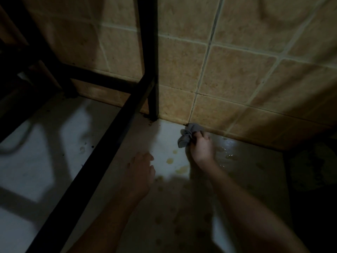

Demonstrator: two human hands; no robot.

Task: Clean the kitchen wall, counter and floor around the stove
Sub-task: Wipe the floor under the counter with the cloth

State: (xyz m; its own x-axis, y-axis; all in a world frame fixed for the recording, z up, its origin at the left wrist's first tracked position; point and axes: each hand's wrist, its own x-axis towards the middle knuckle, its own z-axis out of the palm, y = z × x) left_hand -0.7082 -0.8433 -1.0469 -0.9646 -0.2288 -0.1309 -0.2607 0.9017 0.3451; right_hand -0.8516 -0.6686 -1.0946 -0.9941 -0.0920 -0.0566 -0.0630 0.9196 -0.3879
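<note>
My right hand [201,147] grips a crumpled grey cloth [187,135] and holds it at the seam where the pale floor [164,132] meets the brown tiled wall [237,75]. Dark grime lies along that seam near the cloth. Yellowish stains [170,160] dot the floor just left of my right wrist. A wet, shiny patch [228,150] spreads to the right of the hand. My left hand [141,172] hovers low over the floor with fingers loosely spread, holding nothing.
A black metal frame stands on the left, with one leg [152,99] reaching the floor at the wall and a low bar [102,156] running diagonally toward me. Crumbs lie around the leg's foot. A dark object [313,179] fills the right edge.
</note>
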